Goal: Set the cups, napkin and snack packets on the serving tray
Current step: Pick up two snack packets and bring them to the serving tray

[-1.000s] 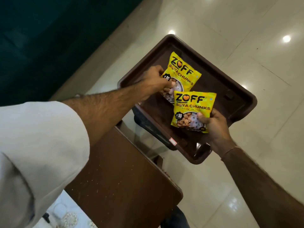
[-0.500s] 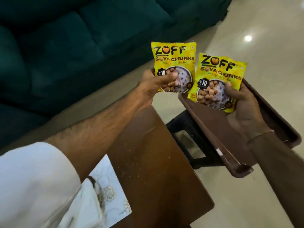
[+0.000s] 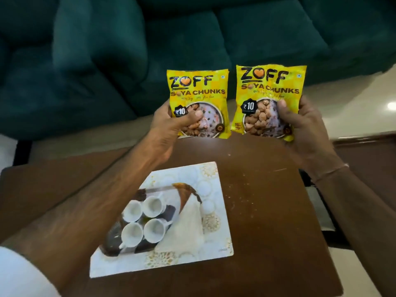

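We hold two snack packets upright over the brown table [image 3: 257,211].
Our left hand [image 3: 169,127] grips the left packet [image 3: 198,97], our right hand [image 3: 304,129] the right packet [image 3: 270,93]; green sofa [image 3: 150,50] beyond.

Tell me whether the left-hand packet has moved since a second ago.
Yes. The left-hand packet was lying in the brown tray; now it is held upright above the far edge of the wooden table.

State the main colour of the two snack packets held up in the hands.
Bright yellow, both packets; seen clearly in the head view.
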`<state>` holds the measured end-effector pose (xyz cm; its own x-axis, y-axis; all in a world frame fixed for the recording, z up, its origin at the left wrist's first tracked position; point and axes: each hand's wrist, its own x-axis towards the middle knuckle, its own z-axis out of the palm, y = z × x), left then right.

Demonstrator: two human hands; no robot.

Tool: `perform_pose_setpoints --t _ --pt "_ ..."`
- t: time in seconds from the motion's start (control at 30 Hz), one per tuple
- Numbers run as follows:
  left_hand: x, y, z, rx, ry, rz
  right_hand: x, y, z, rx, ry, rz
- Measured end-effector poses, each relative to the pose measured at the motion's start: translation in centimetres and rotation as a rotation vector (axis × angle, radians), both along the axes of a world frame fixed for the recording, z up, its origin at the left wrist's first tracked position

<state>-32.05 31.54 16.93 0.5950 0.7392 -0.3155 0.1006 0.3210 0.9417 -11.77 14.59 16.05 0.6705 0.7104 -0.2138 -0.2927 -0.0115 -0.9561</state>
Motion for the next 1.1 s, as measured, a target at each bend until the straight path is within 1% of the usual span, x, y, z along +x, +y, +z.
perform_pose_setpoints --t 0.27,0.4,0.53,0.63,0.83,0.97,1.1 --pt "-17.2 3.5 -2.7 -0.048 0.077 0.178 -11.3 6.1 -3.6 -0.042 0.052 0.194" --pt "-24.5 3.4 -5.3 -0.099 0.117 0.256 -15.9 6.5 -6.4 -0.084 0.076 0.273" --pt "-29.9 2.5 -8.8 -0.120 0.212 0.299 -19.0 5.1 -9.7 -0.176 0.053 0.278" --pt "-33.2 1.4 -11.8 -0.146 0.302 0.304 -20.5 3.1 -12.5 -0.282 0.067 0.268" --pt "-37.8 -0.7 -17.3 -0.274 0.428 0.304 -22.2 -1.0 -16.4 -0.442 0.073 0.246" --pt "-39.1 -1.2 -19.3 -0.312 0.486 0.272 -22.3 -2.9 -17.9 -0.503 0.063 0.199" --pt "-39.5 -1.1 -20.3 -0.296 0.518 0.230 -21.9 -4.2 -18.5 -0.548 0.026 0.195"
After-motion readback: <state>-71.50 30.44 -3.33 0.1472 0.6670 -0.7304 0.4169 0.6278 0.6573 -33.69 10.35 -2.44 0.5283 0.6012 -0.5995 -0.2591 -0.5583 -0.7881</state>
